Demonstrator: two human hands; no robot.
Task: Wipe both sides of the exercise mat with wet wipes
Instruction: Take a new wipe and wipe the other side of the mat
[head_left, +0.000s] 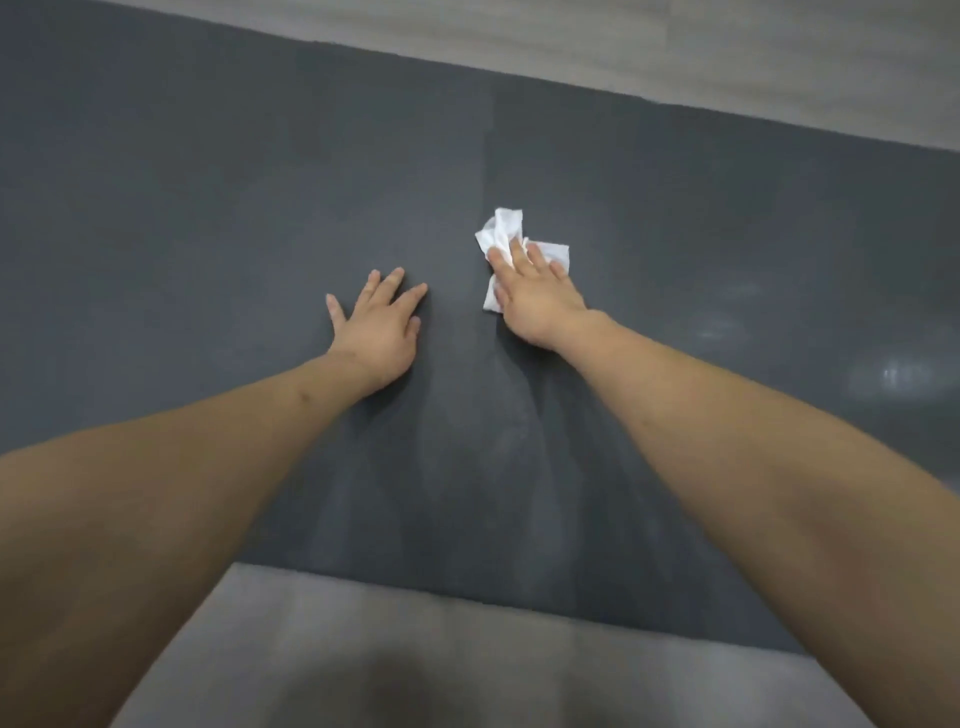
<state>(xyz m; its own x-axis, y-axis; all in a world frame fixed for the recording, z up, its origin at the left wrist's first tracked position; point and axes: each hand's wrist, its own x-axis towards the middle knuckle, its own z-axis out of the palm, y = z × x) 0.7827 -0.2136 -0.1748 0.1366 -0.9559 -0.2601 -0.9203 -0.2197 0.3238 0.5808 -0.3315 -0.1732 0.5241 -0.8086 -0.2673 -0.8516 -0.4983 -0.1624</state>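
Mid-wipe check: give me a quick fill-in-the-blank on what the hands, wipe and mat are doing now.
1. The white wipe lies under the ____ hand.
2. The left hand rests flat on the mat, holding ____.
3. The mat's colour is dark ____.
4. The wipe sits to the ____ of the left hand.

Missing words: right; nothing; grey; right

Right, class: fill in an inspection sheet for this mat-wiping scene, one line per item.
Surface: dark mat lies flat on grey floor; damp-looking streaks near the right edge.
Job's things: white wipe, crumpled, on the mat.
Clutter: nothing seen.
Grips: left hand flat on the mat, fingers spread; right hand presses the wipe.
Cables: nothing seen.
Surroundings: only floor in view.
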